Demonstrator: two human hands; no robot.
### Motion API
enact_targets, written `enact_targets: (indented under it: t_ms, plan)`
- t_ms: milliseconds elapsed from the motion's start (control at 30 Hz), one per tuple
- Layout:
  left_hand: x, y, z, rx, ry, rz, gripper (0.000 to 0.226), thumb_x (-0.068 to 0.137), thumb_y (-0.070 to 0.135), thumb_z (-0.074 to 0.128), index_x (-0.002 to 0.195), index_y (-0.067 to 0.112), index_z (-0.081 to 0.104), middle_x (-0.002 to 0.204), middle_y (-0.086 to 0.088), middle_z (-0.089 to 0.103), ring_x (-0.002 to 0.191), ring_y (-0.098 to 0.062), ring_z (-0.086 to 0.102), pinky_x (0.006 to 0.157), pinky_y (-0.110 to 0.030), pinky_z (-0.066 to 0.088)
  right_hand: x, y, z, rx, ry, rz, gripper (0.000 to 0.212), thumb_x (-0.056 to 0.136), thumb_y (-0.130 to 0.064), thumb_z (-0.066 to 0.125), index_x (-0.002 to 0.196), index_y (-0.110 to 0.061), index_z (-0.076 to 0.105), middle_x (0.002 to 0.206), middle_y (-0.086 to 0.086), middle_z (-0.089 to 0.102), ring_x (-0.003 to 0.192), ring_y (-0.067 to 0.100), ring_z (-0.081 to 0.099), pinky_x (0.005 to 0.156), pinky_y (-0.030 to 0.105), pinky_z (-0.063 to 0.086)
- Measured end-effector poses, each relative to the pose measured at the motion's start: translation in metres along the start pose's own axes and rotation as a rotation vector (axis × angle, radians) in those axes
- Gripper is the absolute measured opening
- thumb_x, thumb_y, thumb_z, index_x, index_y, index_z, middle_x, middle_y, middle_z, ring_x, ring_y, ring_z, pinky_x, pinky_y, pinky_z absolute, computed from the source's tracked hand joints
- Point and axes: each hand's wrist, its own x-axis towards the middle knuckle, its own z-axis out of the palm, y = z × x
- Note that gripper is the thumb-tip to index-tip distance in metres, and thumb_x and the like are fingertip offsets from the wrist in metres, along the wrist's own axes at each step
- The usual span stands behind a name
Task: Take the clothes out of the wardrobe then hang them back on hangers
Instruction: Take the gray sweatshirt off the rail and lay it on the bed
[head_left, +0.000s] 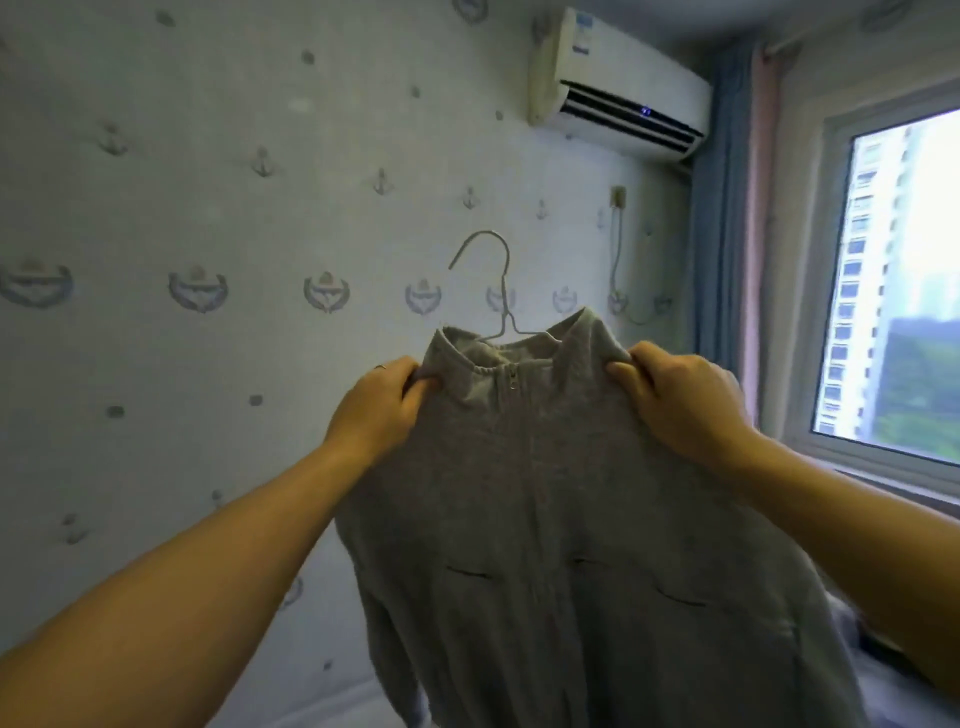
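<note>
A grey zip-front jacket (545, 509) hangs in the air in front of me, held up at chest height. A thin white wire hanger (498, 280) sits inside its collar, with the hook sticking up above the neckline. My left hand (382, 405) grips the jacket's left shoulder, fingers curled into the fabric. On the other shoulder, my right hand (675, 400) grips the cloth in the same way. The zipper is closed up to the collar. Two slit pockets show lower on the front. The hanger's arms are hidden inside the jacket.
A wallpapered wall (208, 260) with anchor motifs fills the left and middle. An air conditioner (618, 88) is mounted high on it. Blue and pink curtains (727, 234) hang beside a window (904, 280) at the right. Bedding shows at the lower right corner.
</note>
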Motion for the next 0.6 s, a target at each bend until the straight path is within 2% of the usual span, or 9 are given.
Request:
enact_targets:
  t_ms: [133, 267, 333, 433, 600]
  plan:
    - [0.012, -0.043, 0.075, -0.077, -0.072, 0.116, 0.019, 0.1, 0.033, 0.053, 0.086, 0.019, 0.053, 0.085, 0.0, 0.056, 0.076, -0.021, 0.053, 0.066, -0.034, 0.041, -0.039, 0.027, 0.057, 0.054, -0.119, 0.154, 0.048, 0.095, -0.066, 0.034, 0.084, -0.026, 0.056, 0.069, -0.007, 0.061, 0.061, 0.017, 0.06, 0.062, 0.041, 0.053]
    - [0.015, -0.086, 0.147, -0.132, -0.184, 0.17, 0.018, 0.1, 0.034, 0.053, 0.09, 0.019, 0.058, 0.088, 0.001, 0.058, 0.081, -0.019, 0.053, 0.07, -0.033, 0.041, -0.083, 0.03, 0.108, 0.134, -0.217, 0.292, 0.042, 0.091, -0.06, 0.043, 0.071, -0.025, 0.052, 0.061, -0.01, 0.055, 0.056, 0.008, 0.053, 0.055, 0.029, 0.038]
    - [0.015, -0.107, 0.183, -0.15, -0.238, 0.184, 0.026, 0.1, 0.039, 0.052, 0.094, 0.016, 0.063, 0.091, -0.003, 0.063, 0.083, -0.02, 0.056, 0.071, -0.035, 0.045, -0.103, 0.029, 0.134, 0.169, -0.257, 0.382, 0.039, 0.092, -0.056, 0.047, 0.067, -0.026, 0.049, 0.06, -0.008, 0.053, 0.056, 0.01, 0.052, 0.056, 0.031, 0.037]
    - [0.012, -0.131, 0.229, -0.161, -0.313, 0.193, 0.037, 0.097, 0.05, 0.045, 0.089, 0.018, 0.061, 0.086, -0.002, 0.061, 0.08, -0.024, 0.056, 0.069, -0.041, 0.047, -0.132, 0.033, 0.171, 0.208, -0.311, 0.516, 0.036, 0.094, -0.045, 0.055, 0.063, -0.029, 0.048, 0.059, -0.011, 0.05, 0.057, 0.007, 0.048, 0.057, 0.033, 0.038]
    - [0.005, -0.152, 0.297, -0.195, -0.429, 0.197, 0.051, 0.093, 0.06, 0.037, 0.092, 0.016, 0.065, 0.089, -0.005, 0.064, 0.082, -0.026, 0.056, 0.072, -0.044, 0.049, -0.178, 0.043, 0.22, 0.25, -0.433, 0.737, 0.034, 0.094, -0.05, 0.053, 0.07, -0.025, 0.057, 0.064, -0.009, 0.057, 0.062, 0.009, 0.054, 0.059, 0.028, 0.04]
